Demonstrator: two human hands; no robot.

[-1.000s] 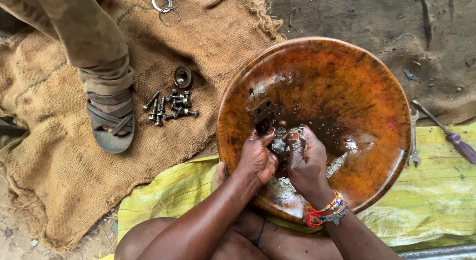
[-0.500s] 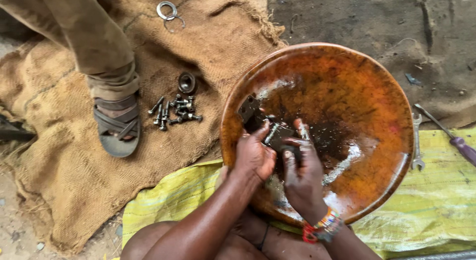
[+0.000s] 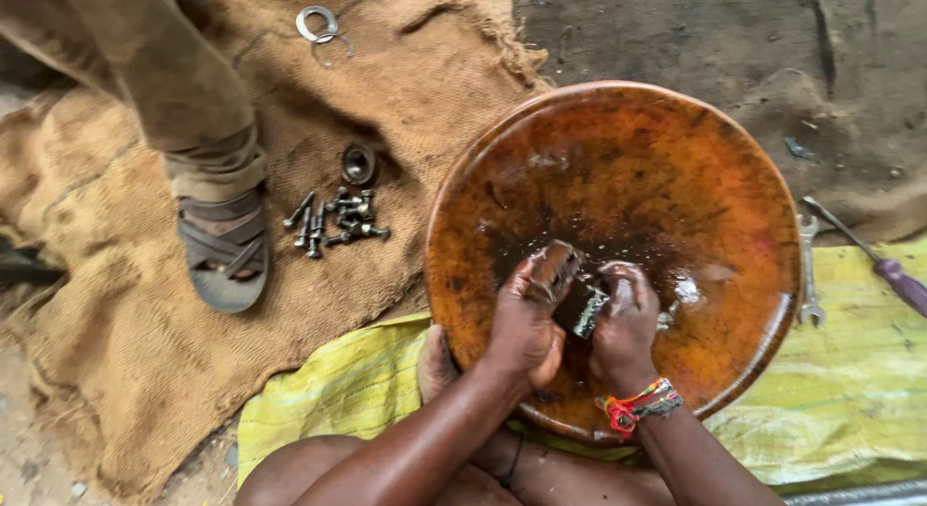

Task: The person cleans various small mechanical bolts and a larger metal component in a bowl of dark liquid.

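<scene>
A wide orange-brown basin (image 3: 676,149) with dark oily liquid in it rests on my lap. Both hands are inside it, near the front. My left hand (image 3: 526,318) grips a small wet metal part (image 3: 554,267) between thumb and fingers. My right hand (image 3: 623,323), with a beaded wristband, is closed around another small metal piece (image 3: 590,313) right beside it. The two hands almost touch above the dark liquid.
A heap of bolts (image 3: 333,219) and a round metal cap (image 3: 358,162) lie on burlap sacking (image 3: 116,351) at left, beside another person's sandalled foot (image 3: 222,250). Metal rings (image 3: 318,25) lie at top. A spanner (image 3: 807,269) and a purple-handled screwdriver (image 3: 884,265) lie at right.
The flat bracket near the basin's left wall has gone out of sight. Both hands have closed into tighter grips and drawn nearer my body, the left one lifting its part.
</scene>
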